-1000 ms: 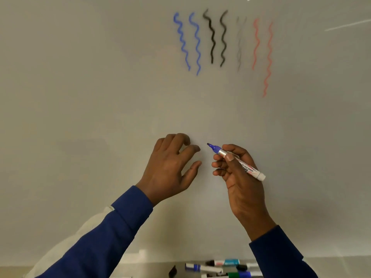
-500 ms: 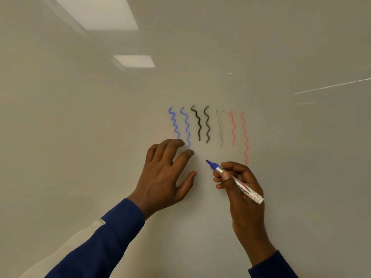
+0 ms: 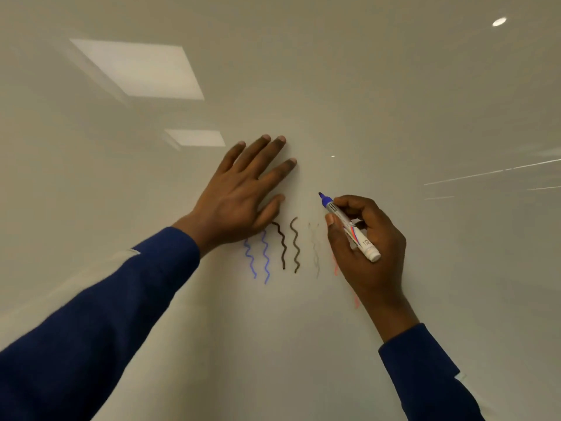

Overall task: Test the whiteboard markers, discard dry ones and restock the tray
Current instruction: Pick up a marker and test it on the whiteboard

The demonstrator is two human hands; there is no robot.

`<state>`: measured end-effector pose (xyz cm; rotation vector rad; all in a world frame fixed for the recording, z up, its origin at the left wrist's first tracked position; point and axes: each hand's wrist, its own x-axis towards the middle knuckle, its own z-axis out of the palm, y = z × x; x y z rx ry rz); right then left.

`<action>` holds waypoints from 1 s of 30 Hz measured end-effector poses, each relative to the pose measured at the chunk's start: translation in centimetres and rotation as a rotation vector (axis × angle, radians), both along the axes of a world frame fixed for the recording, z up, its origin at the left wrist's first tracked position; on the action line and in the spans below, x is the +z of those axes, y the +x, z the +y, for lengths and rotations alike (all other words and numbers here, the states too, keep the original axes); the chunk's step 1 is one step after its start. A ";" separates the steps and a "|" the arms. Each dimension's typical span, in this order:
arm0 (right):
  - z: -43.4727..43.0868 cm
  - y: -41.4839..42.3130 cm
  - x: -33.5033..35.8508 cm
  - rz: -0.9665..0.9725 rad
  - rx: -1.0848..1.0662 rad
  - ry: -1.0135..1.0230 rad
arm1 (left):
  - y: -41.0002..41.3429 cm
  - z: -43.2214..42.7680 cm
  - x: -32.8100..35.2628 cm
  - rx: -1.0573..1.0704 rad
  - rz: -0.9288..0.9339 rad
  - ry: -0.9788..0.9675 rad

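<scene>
The blue whiteboard marker [image 3: 349, 227] is in my right hand [image 3: 367, 250], uncapped, pinched between thumb and curled fingers around the middle of its white barrel. Its blue tip points up and to the left and its butt end sticks out past my knuckles to the lower right. The tip sits close to the whiteboard [image 3: 425, 101], just above the top of the faint grey squiggle [image 3: 315, 250]; I cannot tell whether it touches the surface. The barrel carries a printed label with a red and blue stripe and some dark characters, too small and blurred for me to read. My left hand [image 3: 239, 192] lies flat on the board just left of the tip, fingers straight and spread, holding nothing; its heel covers the tops of the two blue squiggles [image 3: 256, 259]. To the right of those run two black squiggles [image 3: 290, 244], dark and solid, then the grey one, very pale. Then come the red squiggles [image 3: 355, 302], mostly hidden behind my right hand and wrist. All the lines run top to bottom, side by side without crossing. Above and to the right of my hands the board is bare, glossy white, with plenty of open surface. It reflects two rectangular ceiling light panels [image 3: 136, 68] at the upper left and a small round lamp [image 3: 499, 21] at the upper right. Dark blue sleeves [image 3: 106, 314] cover both my forearms to the wrists.
</scene>
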<state>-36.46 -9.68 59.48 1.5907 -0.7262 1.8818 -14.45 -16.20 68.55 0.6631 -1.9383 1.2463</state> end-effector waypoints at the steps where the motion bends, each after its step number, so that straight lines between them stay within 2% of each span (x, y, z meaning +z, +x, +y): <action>1: -0.2 0.2 0.4 0.009 0.000 -0.003 | 0.3 -0.2 0.4 0.004 -0.012 -0.009; 8: -1.6 1.1 2.3 0.031 -0.022 -0.059 | 2.6 -0.9 2.1 -0.013 0.091 -0.025; 18: -2.2 1.6 2.9 0.048 -0.107 -0.066 | 2.6 -1.4 2.0 -0.032 0.092 -0.023; 30: -1.9 0.4 0.0 0.092 -0.163 -0.059 | 2.6 -1.5 1.9 -0.049 0.104 -0.044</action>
